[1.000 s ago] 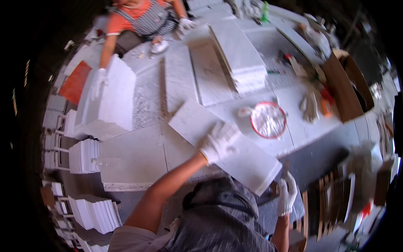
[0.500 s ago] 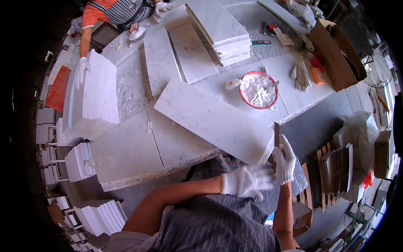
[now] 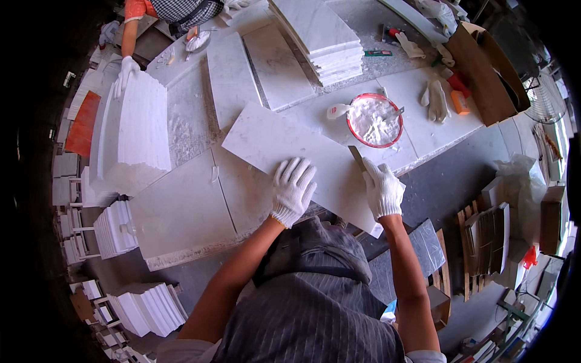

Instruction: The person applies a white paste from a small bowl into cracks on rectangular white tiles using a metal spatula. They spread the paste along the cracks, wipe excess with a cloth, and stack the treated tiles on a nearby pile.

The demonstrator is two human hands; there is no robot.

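Note:
A long white marble slab (image 3: 327, 166) lies diagonally across the worktable (image 3: 175, 212), its near right end jutting past the table edge. My gloved left hand (image 3: 293, 189) rests palm down on the slab's near edge, fingers extended. In my gloved right hand (image 3: 385, 189), fingers wrapped around it, is a thin flat scraper (image 3: 356, 158); its blade points up and away over the slab's right part. The scraper's handle is hidden by the glove. Beyond the slab stands a red-rimmed bowl (image 3: 347, 124) of white paste (image 3: 374, 121), with a metal blade stuck in it.
Stacked slabs stand at the table's left (image 3: 142, 121) and far middle (image 3: 336, 60). A co-worker's gloved hand (image 3: 126, 75) touches the left stack. Loose gloves (image 3: 436, 101), an orange block (image 3: 460, 103) and a cardboard box (image 3: 484, 72) sit at right.
My left hand has moved from beside my right hand up onto the slab. My right hand, with the scraper, has shifted left and forward over the slab.

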